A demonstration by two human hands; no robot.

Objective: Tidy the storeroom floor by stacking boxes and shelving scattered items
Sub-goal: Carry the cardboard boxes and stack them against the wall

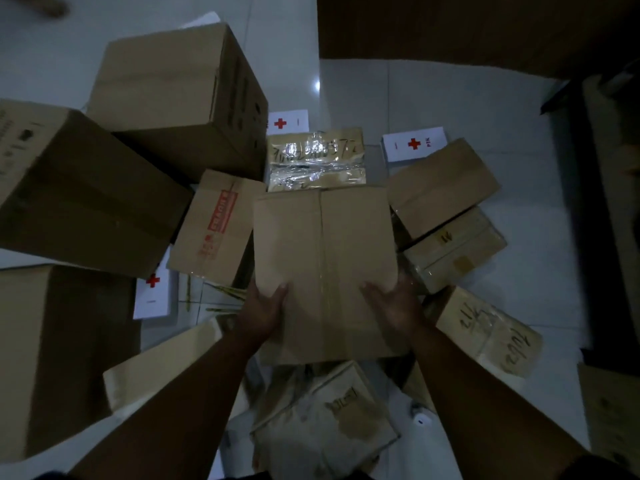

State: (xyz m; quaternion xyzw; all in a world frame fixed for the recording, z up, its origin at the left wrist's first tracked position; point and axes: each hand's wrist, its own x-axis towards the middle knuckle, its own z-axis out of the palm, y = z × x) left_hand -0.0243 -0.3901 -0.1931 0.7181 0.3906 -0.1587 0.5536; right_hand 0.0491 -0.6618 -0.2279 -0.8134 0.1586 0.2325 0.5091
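Carton (323,268) sits mid-frame, apparently lifted over the floor (467,98) clutter. Fragile-taped box (214,226) lies just beside its left edge, so a swing clips it. Left grip (263,310) clamps the near-left corner, thumb on top; right grip (394,306) clamps the near-right. The far end is unsupported and may tip or slip. Small box stack (443,188) on the right is close, easy to knock.

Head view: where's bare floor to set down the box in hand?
Biggest bare tile: upper right, between the dark wall panel, the right red-cross pack and the black frame. A strip runs down between that frame and the right stack. Crowded all round the held box, which the left hand and right hand hold at its near end.
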